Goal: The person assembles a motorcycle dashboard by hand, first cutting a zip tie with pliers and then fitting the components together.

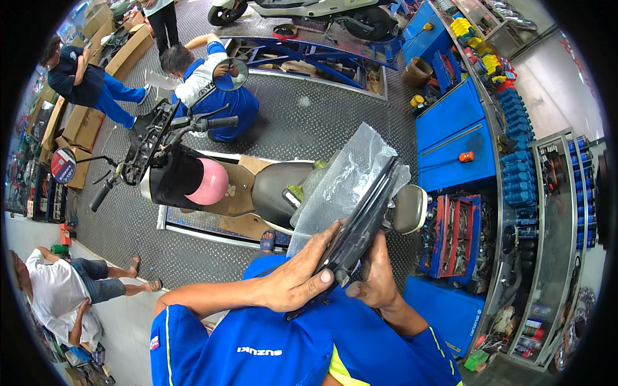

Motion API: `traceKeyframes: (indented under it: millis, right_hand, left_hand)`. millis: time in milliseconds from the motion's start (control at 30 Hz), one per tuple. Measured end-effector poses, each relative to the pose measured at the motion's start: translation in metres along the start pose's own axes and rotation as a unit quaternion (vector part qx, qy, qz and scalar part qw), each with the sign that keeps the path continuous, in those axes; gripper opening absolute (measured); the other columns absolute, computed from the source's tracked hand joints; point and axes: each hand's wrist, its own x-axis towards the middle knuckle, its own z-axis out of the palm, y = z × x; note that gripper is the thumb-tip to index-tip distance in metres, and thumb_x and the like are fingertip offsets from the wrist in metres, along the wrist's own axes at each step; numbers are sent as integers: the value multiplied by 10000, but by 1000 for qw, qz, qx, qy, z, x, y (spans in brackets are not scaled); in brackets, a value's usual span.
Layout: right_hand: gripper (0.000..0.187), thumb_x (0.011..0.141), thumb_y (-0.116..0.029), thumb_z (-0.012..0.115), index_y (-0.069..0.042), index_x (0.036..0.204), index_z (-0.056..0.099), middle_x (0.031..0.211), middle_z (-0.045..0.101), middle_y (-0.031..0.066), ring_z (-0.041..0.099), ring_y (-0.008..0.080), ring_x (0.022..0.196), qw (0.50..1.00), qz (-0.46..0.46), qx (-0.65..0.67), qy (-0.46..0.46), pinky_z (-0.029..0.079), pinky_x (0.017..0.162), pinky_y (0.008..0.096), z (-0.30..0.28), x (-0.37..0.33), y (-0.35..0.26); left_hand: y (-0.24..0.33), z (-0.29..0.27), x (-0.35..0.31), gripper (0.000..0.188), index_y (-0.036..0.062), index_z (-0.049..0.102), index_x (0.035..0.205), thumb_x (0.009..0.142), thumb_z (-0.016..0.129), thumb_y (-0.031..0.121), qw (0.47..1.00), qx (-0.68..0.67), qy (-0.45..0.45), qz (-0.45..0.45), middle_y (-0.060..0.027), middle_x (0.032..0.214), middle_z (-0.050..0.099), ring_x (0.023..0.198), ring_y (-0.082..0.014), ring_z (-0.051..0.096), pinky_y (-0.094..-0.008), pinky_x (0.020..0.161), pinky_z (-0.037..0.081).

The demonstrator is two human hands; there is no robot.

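Held up in front of my chest is a long, dark, glossy plastic part (359,225), tilted and seen nearly edge-on; its exact kind I cannot make out. My left hand (297,278) presses along its near left side, thumb toward the lower end. On the other side my right hand (376,275) grips it near the bottom, with some fingers hidden behind. A sheet of clear bubble wrap (344,183) spreads just beyond the part. Under and past the wrap stands a scooter, with its dark seat (273,190), a pink rounded piece (211,182) and uncovered handlebars (151,138).
A person in blue and white (212,96) crouches beyond the scooter. Other people stand at the far left and lower left. Blue cabinets (454,135) and a red tool tray (456,235) line the right. Another scooter (322,16) rests on a lift at the back.
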Motion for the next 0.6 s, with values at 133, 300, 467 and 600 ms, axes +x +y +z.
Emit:
traceKeyframes:
  millis: [133, 300, 467, 600]
  right_hand:
    - [1309, 731, -581, 974, 93, 1582, 242, 1500, 487, 240, 474, 345, 1447, 996, -37, -86, -9, 357, 1225, 475, -2, 7, -6]
    - [1236, 741, -441, 998, 89, 1580, 261, 1501, 493, 249, 503, 343, 1413, 991, -25, -120, -45, 384, 1204, 468, 3, 16, -12]
    - [1223, 743, -436, 1002, 73, 1577, 269, 1457, 516, 229, 536, 340, 1381, 979, -75, -180, -60, 414, 1182, 464, 12, 25, -24]
    - [1230, 743, -460, 1001, 72, 1572, 266, 1441, 524, 231, 551, 334, 1368, 977, -95, -180, -66, 441, 1163, 466, 18, 26, -28]
  left_hand:
    - [-1, -8, 9, 873, -140, 58, 1658, 1151, 379, 494, 999, -14, -1, -30, -354, 1722, 152, 1622, -453, 189, -489, 1318, 176]
    - [-4, -22, 17, 836, -140, 85, 1660, 1149, 397, 444, 1000, -19, -3, -17, -344, 1724, 182, 1638, -425, 176, -480, 1327, 150]
    - [-6, -27, 17, 856, -150, 50, 1660, 1137, 428, 413, 998, -55, 9, -21, -358, 1737, 136, 1650, -431, 127, -478, 1331, 125]
    - [-1, -29, 14, 891, -141, 1, 1662, 1127, 447, 414, 1000, -12, 17, 11, -364, 1737, 117, 1647, -443, 124, -475, 1332, 121]
